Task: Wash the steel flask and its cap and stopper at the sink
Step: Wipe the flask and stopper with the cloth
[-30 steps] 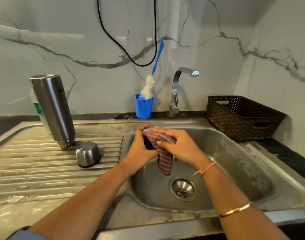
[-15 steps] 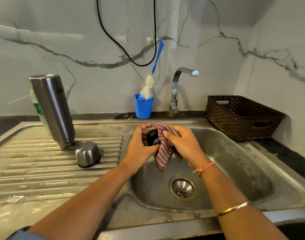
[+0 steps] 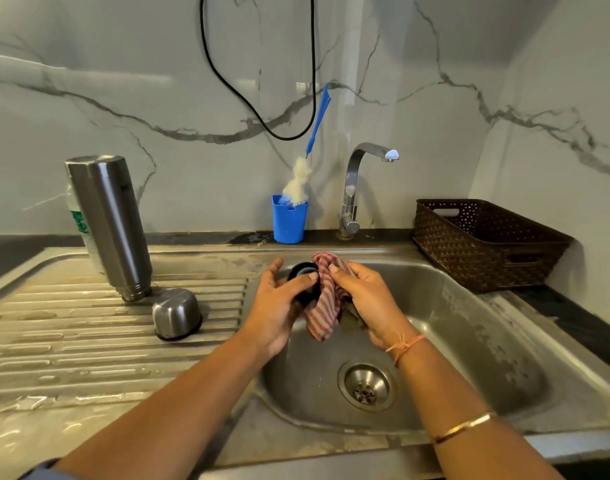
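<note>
1. The left hand (image 3: 279, 306) curls around the black round plastic stopper (image 3: 296, 271), above the steel sink's (image 3: 470, 323) back-left corner.
2. The right hand (image 3: 366, 299) clutches the red-striped cloth (image 3: 326, 306), pressed against the stopper's right side; the stopper's round face tilts upward.

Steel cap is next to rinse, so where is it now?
In the head view, the steel cap sits mouth-down on the ribbed drainboard, left of the basin, just right of and nearer than the inverted flask.

Flask (image 3: 109, 223) and cap (image 3: 176, 313) stand left of sink (image 3: 470, 341).
</note>
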`<state>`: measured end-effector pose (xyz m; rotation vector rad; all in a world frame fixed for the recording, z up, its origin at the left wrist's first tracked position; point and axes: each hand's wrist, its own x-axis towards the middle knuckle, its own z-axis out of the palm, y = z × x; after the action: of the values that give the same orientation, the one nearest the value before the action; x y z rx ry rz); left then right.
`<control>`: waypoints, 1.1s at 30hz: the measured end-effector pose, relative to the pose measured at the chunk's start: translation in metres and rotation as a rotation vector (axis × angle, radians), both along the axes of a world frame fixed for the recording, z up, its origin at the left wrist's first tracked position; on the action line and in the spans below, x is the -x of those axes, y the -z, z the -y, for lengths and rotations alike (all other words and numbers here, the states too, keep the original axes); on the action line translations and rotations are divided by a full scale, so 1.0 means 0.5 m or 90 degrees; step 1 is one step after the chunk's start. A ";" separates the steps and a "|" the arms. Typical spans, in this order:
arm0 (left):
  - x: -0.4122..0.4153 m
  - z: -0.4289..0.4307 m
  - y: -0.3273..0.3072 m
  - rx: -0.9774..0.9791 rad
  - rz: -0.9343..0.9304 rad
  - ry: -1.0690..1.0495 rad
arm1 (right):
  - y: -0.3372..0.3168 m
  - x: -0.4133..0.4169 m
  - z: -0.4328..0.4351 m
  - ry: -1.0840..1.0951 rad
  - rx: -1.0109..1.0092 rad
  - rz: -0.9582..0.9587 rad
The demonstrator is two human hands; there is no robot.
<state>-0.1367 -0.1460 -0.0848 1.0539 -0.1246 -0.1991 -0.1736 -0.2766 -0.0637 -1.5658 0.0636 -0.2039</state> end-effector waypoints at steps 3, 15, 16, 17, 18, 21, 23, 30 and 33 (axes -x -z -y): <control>-0.008 -0.006 -0.002 0.051 -0.090 0.029 | 0.009 0.006 -0.027 0.013 0.214 0.040; -0.001 0.009 0.017 -0.065 -0.004 0.036 | -0.010 0.023 -0.075 0.025 0.701 0.224; 0.002 0.010 0.015 -0.066 -0.003 0.037 | -0.011 0.019 -0.076 0.032 0.648 0.216; 0.000 0.009 0.013 -0.070 -0.003 0.024 | -0.011 0.015 -0.074 0.041 0.569 0.199; -0.002 0.009 0.013 -0.078 0.002 0.005 | -0.013 0.013 -0.070 0.050 0.471 0.172; -0.005 0.008 0.008 -0.088 0.016 -0.070 | -0.019 0.020 -0.058 0.046 0.317 0.072; -0.001 0.009 0.001 -0.062 0.002 -0.096 | -0.014 0.028 -0.065 0.055 0.366 0.082; 0.000 -0.001 0.007 -0.124 0.035 -0.104 | -0.006 0.032 -0.115 0.013 0.664 0.149; 0.003 0.010 0.002 -0.151 0.051 -0.096 | -0.020 0.024 -0.083 0.083 0.427 0.117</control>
<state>-0.1383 -0.1512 -0.0856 1.3032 -0.0948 -0.0349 -0.1856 -0.2353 -0.0538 -2.2038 -0.0542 -0.5098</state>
